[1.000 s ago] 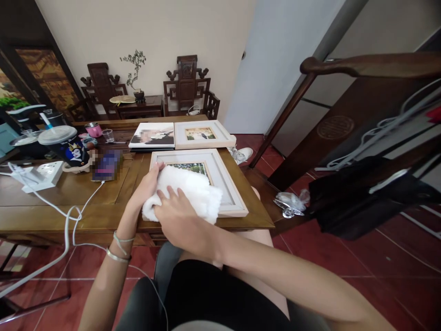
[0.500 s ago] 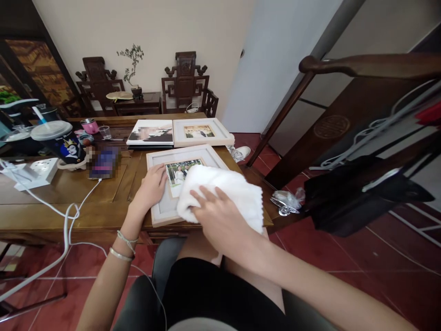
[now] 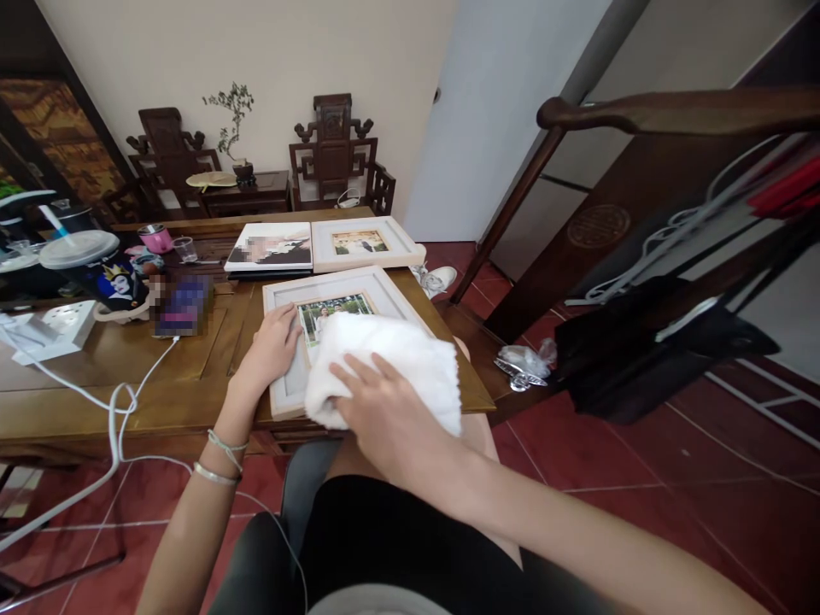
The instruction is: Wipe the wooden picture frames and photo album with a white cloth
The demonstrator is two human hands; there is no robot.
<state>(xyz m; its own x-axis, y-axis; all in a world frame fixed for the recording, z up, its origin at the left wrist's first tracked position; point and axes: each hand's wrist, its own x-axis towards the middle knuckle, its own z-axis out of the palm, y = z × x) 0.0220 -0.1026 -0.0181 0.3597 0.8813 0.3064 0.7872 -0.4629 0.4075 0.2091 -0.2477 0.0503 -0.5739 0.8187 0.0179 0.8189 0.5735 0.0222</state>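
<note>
The right hand [image 3: 377, 410] presses a fluffy white cloth [image 3: 390, 363] flat-palmed onto the pale wooden picture frame [image 3: 333, 295] at the brown desk's [image 3: 128, 376] near edge. The left hand [image 3: 272, 342] lies open on the frame's left border; wiping looks midway, the upper glass uncovered, two more framed pictures [image 3: 320, 243] waiting behind

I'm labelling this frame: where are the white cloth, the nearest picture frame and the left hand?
white cloth [image 3: 403, 363]: head view, on its middle, beyond the fingers.
nearest picture frame [image 3: 282, 295]: head view, on its far left border.
left hand [image 3: 272, 342]: head view, on the back of the hand.

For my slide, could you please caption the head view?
Right hand presses a white cloth onto a framed photo, left hand steadying it.
</note>
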